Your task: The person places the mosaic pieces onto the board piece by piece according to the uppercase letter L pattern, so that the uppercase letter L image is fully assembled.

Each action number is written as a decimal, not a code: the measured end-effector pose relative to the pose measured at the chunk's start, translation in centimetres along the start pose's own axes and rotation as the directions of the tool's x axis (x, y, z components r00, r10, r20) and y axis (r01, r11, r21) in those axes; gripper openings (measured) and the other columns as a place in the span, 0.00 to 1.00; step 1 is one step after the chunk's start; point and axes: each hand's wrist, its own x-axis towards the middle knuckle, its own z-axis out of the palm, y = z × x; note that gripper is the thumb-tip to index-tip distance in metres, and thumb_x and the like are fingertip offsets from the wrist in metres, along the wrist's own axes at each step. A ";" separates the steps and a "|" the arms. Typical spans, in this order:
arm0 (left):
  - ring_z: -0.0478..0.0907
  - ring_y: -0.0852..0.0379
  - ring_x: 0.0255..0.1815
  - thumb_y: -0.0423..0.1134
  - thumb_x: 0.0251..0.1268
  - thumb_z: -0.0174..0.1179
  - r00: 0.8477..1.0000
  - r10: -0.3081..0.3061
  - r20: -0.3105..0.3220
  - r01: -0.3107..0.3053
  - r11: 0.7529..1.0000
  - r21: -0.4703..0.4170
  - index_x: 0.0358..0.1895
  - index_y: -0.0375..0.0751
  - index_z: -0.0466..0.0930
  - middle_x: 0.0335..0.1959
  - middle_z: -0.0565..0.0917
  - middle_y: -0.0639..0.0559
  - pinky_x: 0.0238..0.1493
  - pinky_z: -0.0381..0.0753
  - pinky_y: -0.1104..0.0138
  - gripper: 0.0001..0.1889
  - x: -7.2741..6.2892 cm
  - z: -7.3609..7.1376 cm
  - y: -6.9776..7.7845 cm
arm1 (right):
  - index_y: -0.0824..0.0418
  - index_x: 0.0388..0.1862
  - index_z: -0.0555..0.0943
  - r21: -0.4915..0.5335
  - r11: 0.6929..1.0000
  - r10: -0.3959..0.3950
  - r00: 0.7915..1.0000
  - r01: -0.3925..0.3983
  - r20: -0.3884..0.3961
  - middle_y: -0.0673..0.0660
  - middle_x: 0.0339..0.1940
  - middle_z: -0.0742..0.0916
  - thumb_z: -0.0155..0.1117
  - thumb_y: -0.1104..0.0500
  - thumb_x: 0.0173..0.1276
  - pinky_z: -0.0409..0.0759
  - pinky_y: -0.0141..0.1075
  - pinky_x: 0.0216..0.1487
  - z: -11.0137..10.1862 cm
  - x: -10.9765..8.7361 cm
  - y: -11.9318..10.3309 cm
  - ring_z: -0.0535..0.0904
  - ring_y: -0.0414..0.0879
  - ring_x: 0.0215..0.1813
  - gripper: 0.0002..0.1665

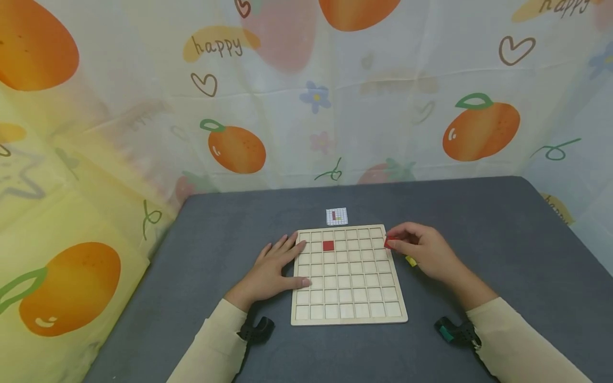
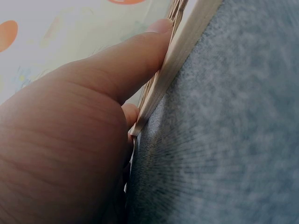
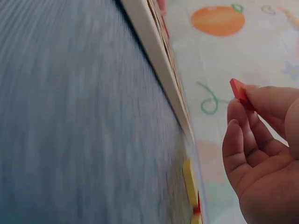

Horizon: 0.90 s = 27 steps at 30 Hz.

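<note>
A pale wooden grid board lies on the dark grey table, with one red square tile set in its second row from the far edge. My left hand rests on the board's left side, fingers spread, its thumb over the edge in the left wrist view. Between thumb and fingers my right hand pinches another red tile, at the board's upper right edge in the head view. Under that hand a yellow piece lies on the table, partly hidden.
A small printed grid card with coloured cells lies just beyond the board. In the right wrist view, yellow pieces and a bit of red show beside the board. A patterned curtain hangs behind the table.
</note>
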 end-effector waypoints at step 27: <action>0.38 0.50 0.90 0.73 0.67 0.68 1.000 -0.023 0.003 0.023 1.000 0.016 0.89 0.54 0.58 0.90 0.47 0.56 0.83 0.30 0.41 0.54 0.1 0.0 0.1 | 0.61 0.52 0.89 0.058 0.998 -0.031 0.994 0.025 0.107 0.51 0.45 0.89 0.71 0.63 0.80 0.83 0.45 0.48 8.6 4.2 -4.1 0.83 0.51 0.45 0.07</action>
